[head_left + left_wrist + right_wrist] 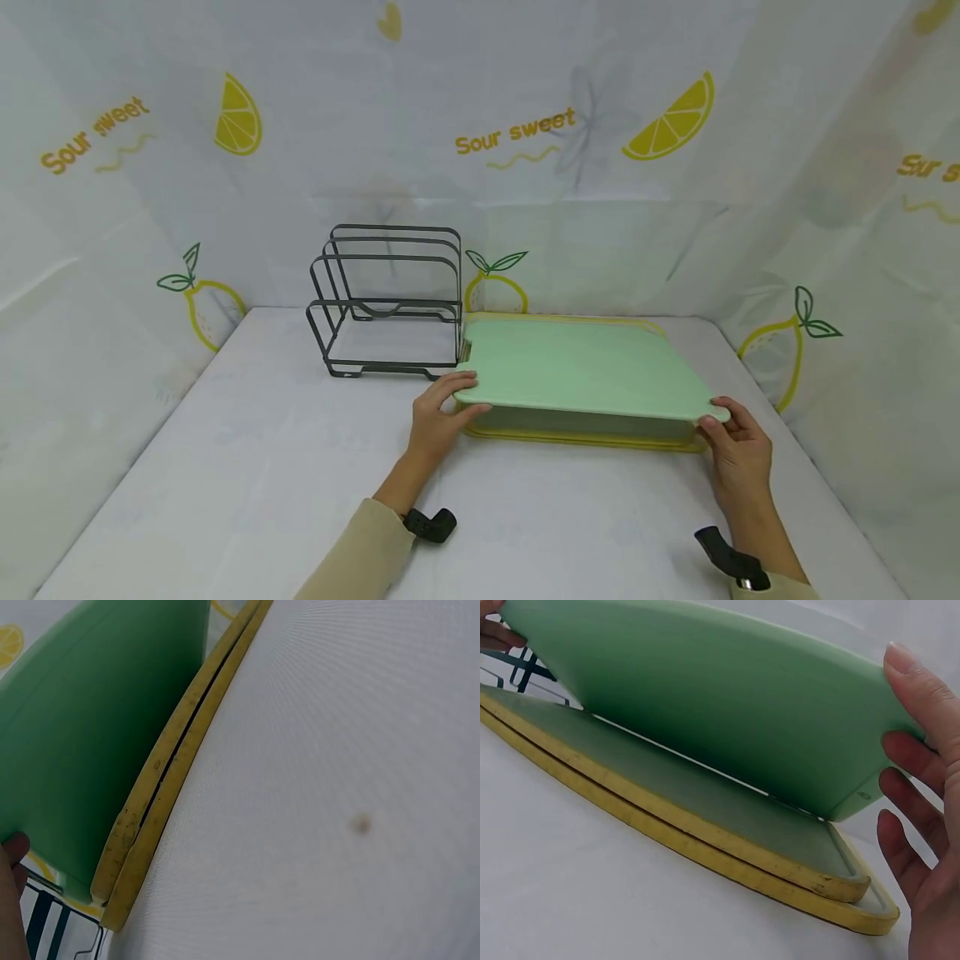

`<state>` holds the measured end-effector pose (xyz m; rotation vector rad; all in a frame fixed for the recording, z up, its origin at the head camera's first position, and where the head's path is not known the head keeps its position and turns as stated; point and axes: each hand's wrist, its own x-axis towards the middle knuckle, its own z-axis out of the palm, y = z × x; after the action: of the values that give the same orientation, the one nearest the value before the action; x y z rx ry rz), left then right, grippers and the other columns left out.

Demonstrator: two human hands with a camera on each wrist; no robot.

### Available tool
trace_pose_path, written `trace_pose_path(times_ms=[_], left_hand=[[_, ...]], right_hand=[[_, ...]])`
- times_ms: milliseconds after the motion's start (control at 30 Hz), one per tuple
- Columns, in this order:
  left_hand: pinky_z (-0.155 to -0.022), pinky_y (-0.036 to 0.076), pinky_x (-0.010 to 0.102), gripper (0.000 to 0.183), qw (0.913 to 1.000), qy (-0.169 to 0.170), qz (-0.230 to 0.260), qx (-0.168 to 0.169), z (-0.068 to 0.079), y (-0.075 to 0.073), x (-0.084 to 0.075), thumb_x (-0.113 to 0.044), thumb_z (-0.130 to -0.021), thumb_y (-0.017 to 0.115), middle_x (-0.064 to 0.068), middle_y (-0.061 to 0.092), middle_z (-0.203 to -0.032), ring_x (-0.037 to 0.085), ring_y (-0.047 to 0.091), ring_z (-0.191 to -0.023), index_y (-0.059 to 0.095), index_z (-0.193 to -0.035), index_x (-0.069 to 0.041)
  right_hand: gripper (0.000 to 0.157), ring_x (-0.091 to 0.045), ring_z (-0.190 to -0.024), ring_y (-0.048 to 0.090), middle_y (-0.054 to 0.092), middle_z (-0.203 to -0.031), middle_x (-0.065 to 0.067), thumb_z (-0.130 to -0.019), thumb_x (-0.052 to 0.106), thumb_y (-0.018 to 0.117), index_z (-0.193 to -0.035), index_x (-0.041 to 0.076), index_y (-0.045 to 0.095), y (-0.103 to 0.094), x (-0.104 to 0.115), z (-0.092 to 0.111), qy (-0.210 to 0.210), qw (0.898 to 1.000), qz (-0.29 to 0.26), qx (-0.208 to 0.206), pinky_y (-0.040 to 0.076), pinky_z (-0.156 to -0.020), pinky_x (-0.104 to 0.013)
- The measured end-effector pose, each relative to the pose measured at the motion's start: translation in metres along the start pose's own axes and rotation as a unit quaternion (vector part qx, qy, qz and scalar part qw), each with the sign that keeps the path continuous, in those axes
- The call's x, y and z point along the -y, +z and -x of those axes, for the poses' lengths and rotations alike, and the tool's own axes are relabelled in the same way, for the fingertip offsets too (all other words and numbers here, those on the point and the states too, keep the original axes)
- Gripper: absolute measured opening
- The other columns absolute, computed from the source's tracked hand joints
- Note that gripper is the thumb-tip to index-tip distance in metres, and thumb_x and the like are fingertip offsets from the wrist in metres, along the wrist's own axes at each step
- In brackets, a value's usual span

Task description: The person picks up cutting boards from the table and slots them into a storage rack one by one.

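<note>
A light green cutting board [577,367] is tilted, its near edge raised over two stacked yellow-edged cutting boards [585,440]. My left hand [438,417] pinches its near left corner, thumb below the edge and fingers on top. At the near right corner, my right hand [741,450] grips the same board between thumb and fingers. In the right wrist view, the underside of the green board [705,697] slopes down to the far side of the stack. The two lower boards lie flat on the white cloth, slightly offset, with dark marks on their yellow edges [705,829].
A black wire rack [393,363] with several upright loops stands just left of the boards. The white-covered table [247,467] meets a hanging lemon-print cloth [360,167] at the back and sides. Black camera bands [431,526] sit on both wrists.
</note>
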<state>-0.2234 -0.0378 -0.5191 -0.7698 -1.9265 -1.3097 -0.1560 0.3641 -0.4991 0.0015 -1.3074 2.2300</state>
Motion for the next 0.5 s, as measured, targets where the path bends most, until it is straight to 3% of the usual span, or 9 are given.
trace_pose_path(times_ms=[100,200,333,500], left_hand=[[-0.103,0.052,0.022,0.039,1.0000,0.003,-0.005,-0.006,-0.001,-0.001,-0.001,-0.014,-0.073,0.088,0.011,0.074,-0.115,0.030,0.070,-0.112,0.073,-0.109,-0.007],[-0.096,0.056,0.025,0.036,0.9963,0.043,-0.075,-0.008,-0.003,-0.001,-0.002,-0.030,-0.080,0.083,0.008,0.075,-0.113,0.026,0.072,-0.108,0.072,-0.107,-0.008],[-0.087,0.060,0.030,0.044,0.9825,0.099,-0.155,-0.027,-0.005,0.000,-0.005,-0.047,-0.088,0.070,0.007,0.076,-0.109,0.023,0.075,-0.102,0.071,-0.105,-0.007],[-0.092,0.058,0.029,0.046,0.9852,0.096,-0.134,-0.046,-0.006,0.000,-0.007,-0.049,-0.089,0.067,0.008,0.076,-0.107,0.025,0.073,-0.102,0.071,-0.104,-0.005]], right_hand=[[0.024,-0.013,-0.066,0.068,0.075,-0.080,-0.005,-0.088,-0.019,0.063,-0.106,-0.004,0.069,0.003,0.001,0.000,-0.009,1.000,0.007,-0.003,0.058,-0.064,-0.020],[0.024,-0.013,-0.063,0.067,0.074,-0.078,-0.004,-0.088,-0.020,0.063,-0.105,-0.005,0.070,0.005,0.003,0.001,-0.023,0.999,0.024,-0.012,0.058,-0.063,-0.020],[0.024,-0.011,-0.063,0.067,0.074,-0.078,-0.003,-0.088,-0.022,0.061,-0.105,-0.008,0.070,0.007,0.005,0.002,-0.043,0.998,0.036,-0.025,0.056,-0.062,-0.018],[0.023,-0.004,-0.065,0.063,0.074,-0.079,0.002,-0.087,-0.020,0.064,-0.104,-0.006,0.071,0.011,0.008,0.002,-0.053,0.994,0.077,-0.050,0.050,-0.060,-0.012]])
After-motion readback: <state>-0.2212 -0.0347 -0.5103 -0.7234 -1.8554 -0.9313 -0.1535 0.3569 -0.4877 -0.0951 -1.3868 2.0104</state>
